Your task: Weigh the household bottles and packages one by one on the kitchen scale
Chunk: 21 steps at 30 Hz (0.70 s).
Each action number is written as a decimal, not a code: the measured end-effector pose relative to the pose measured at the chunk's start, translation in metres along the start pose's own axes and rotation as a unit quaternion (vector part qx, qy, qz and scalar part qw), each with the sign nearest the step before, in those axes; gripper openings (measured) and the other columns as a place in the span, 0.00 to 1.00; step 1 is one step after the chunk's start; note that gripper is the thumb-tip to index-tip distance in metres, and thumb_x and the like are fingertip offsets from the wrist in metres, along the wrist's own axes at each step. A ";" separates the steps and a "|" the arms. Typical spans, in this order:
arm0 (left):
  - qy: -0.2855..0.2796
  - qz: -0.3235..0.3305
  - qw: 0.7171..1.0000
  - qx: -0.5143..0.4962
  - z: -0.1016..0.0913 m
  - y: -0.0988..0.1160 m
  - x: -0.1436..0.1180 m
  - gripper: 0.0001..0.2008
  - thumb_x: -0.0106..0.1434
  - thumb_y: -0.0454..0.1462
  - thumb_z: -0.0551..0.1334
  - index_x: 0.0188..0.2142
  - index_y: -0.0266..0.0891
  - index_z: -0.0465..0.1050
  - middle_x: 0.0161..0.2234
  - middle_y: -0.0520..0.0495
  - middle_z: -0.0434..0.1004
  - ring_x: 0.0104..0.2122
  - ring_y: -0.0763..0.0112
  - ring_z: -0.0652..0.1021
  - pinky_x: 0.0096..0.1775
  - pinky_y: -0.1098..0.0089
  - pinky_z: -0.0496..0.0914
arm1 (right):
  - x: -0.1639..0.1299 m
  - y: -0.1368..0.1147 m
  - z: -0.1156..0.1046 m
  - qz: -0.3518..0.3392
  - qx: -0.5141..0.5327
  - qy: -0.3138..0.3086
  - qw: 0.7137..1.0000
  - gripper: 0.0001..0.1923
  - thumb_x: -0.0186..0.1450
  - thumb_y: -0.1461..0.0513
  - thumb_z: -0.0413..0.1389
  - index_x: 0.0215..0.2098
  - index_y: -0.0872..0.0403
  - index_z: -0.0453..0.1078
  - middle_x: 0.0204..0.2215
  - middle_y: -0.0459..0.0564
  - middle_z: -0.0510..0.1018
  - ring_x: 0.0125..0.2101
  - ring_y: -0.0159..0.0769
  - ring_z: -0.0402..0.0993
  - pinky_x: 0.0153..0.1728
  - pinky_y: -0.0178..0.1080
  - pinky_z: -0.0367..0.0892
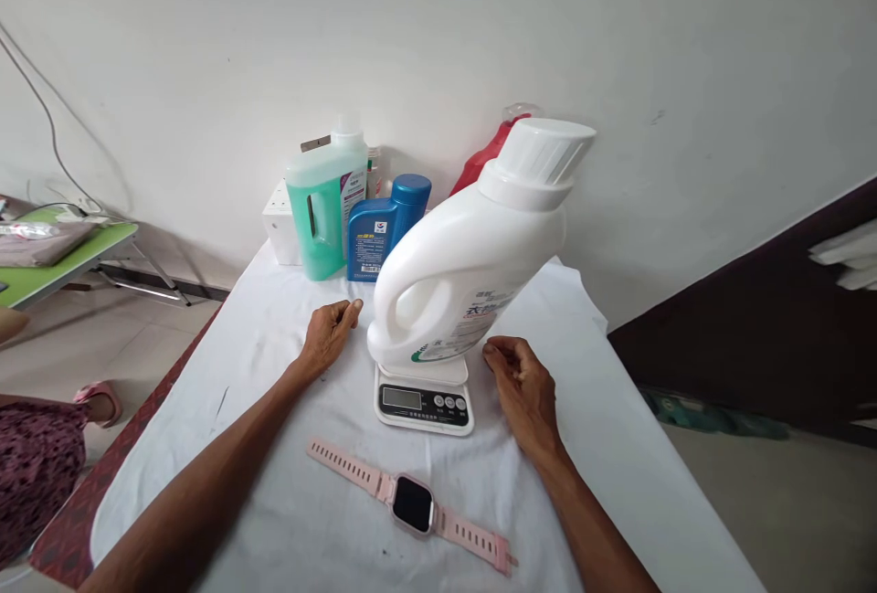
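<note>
Glossy white plastic jug (466, 273), smooth plastic scale (423, 401), matt white cloth (274, 483), rubbery pink watch (411, 502).

Bright even daylight, soft faint shadows, sharp centre, wide-angle bending at edges.

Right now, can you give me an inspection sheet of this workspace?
Surface: table under a white cloth, wrinkled, one small dark mark.
Job's things: large white jug with white cap stands on a small digital scale; display unreadable.
Clutter: pink smartwatch laid flat near the front; green bottle, blue bottle, red bottle and white box at the wall.
Hands: left hand and right hand rest on the cloth beside the scale, holding nothing.
Cables: one wire on the left wall.
Surroundings: green folding table; another person's foot at left.
</note>
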<state>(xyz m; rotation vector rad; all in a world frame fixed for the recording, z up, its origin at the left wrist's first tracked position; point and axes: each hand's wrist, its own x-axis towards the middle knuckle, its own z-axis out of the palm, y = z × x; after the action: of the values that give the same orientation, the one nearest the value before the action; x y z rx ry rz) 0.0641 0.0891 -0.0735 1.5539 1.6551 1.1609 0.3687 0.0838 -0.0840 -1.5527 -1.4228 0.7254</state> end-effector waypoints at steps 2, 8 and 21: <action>-0.002 0.000 1.000 0.003 0.000 0.000 -0.001 0.26 0.70 0.55 0.52 0.23 0.41 0.62 0.21 0.55 0.57 0.24 0.73 0.60 0.31 0.68 0.55 | -0.001 0.000 0.000 -0.001 -0.002 -0.002 1.000 0.23 0.65 0.43 0.56 0.43 0.51 0.75 0.41 0.55 0.84 0.44 0.49 0.79 0.48 0.48 0.72; -0.003 0.004 1.000 0.009 0.001 -0.001 -0.003 0.26 0.70 0.55 0.51 0.23 0.41 0.62 0.22 0.53 0.61 0.25 0.72 0.62 0.31 0.68 0.56 | -0.004 0.002 0.000 -0.002 -0.007 -0.003 1.000 0.24 0.64 0.42 0.57 0.45 0.52 0.75 0.43 0.57 0.84 0.45 0.50 0.80 0.48 0.49 0.73; -0.001 -0.002 1.000 0.023 0.000 -0.001 -0.002 0.27 0.71 0.55 0.51 0.23 0.41 0.63 0.21 0.53 0.64 0.25 0.71 0.65 0.32 0.68 0.57 | -0.052 -0.105 -0.020 -0.208 0.046 0.171 0.962 0.13 0.71 0.48 0.60 0.40 0.47 0.78 0.36 0.52 0.84 0.37 0.47 0.82 0.44 0.51 0.77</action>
<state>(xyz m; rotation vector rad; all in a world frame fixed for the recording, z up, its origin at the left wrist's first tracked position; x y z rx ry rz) 0.0641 0.0868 -0.0749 1.5788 1.6944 1.1259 0.3289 0.0236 0.0102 -1.1813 -1.3684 0.2502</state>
